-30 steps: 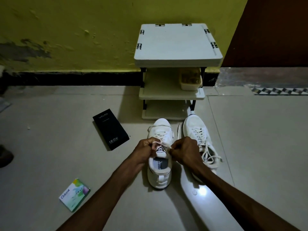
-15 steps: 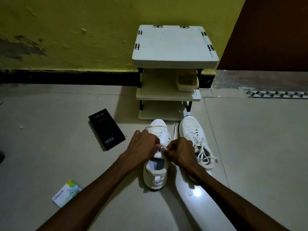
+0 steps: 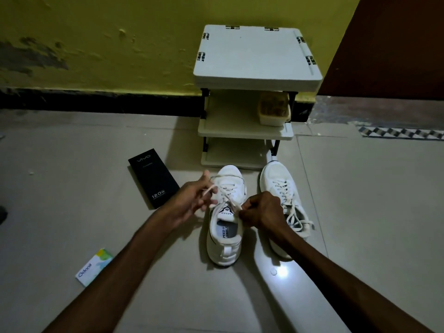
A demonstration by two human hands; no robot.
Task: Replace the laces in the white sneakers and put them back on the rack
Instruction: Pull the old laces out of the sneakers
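Left hand [image 3: 192, 200] and right hand [image 3: 262, 210] each pinch one end of the lace [image 3: 211, 188]. Between them the sneaker [image 3: 223, 246] sits on the floor, toe pointing at the rack [image 3: 245, 134] just ahead.

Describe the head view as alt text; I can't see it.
The left hand and right hand each hold an end of the lace of a white sneaker on the floor. A second sneaker stands beside it, laced, before a small white rack; a black box lies left.
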